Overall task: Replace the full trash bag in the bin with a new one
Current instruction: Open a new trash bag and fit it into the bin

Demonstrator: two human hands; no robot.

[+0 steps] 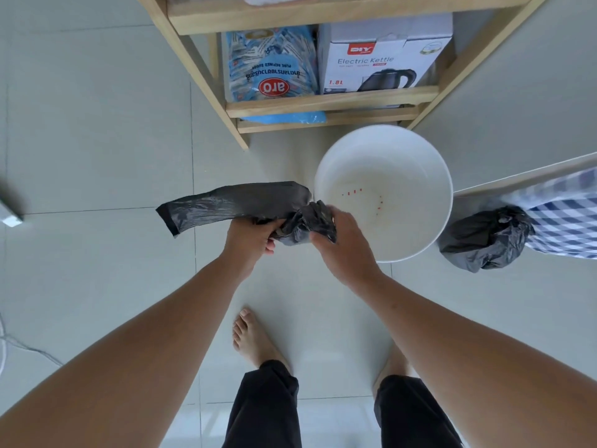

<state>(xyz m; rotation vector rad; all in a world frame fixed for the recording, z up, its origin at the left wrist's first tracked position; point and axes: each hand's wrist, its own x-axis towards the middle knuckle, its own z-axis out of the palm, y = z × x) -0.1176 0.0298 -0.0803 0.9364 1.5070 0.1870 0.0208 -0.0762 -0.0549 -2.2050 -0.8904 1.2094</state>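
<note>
At the bottom of the view, two bare feet stand on the pale tiled floor [97, 156], dark trousers above them. Up from there, both forearms reach forward and meet over the floor, just in front of the bin. The left hand [250, 240] is closed around the new trash bag [239, 203], fingers curled under the black plastic, with a long folded strip of it sticking out to the left. The right hand [342, 240] is clamped on the bunched end of the same bag, thumb and fingers pinching the crumpled folds. So that's both hands gripping one bag, held in the air, close by the rim.

Just beyond the hands, the white bin [416, 240] sits upright on the floor, no liner in it, nothing inside but a few small red marks on its base. To its right, the full trash bag [478, 237] rests on the floor, black, closed at the top, beside a blue checked cloth [562, 218].

Farther back, a wooden shelf [329, 101] holds a blue sugar packet [271, 69] and an electric kettle box [381, 56], side by side.
</note>
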